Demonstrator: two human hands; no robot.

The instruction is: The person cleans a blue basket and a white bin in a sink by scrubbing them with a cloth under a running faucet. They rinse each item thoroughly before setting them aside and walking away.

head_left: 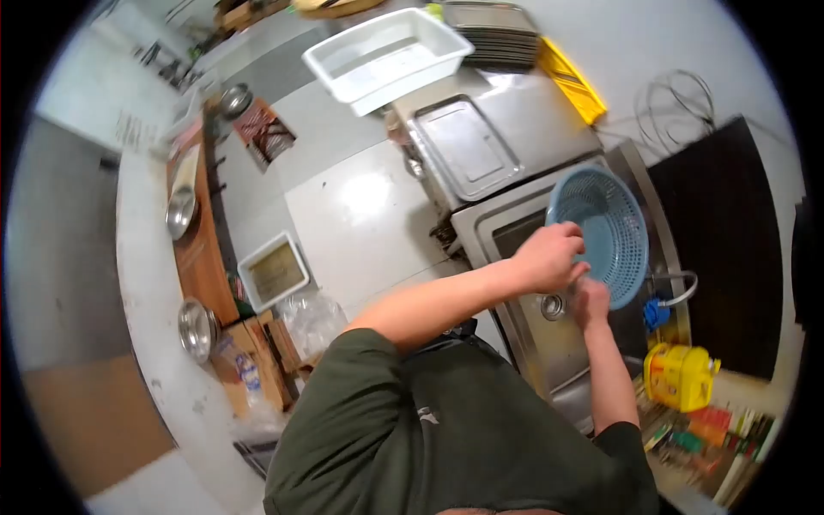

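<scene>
The grip of the left hand (551,257) is curled, and the right hand (590,302) is held just beside it (whether anything is pinched by either cannot be told). Near the faucet (687,288), the blue basket (616,225) is seen over the sink (542,342).

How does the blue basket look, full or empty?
Empty, as far as visible: the blue basket shows only bare plastic inside, though the left hand hides a little.

It's a dark green shirt (489,421), short sleeves (339,399) at four and seven o'clock, pale mark (427,415) at six!
</scene>
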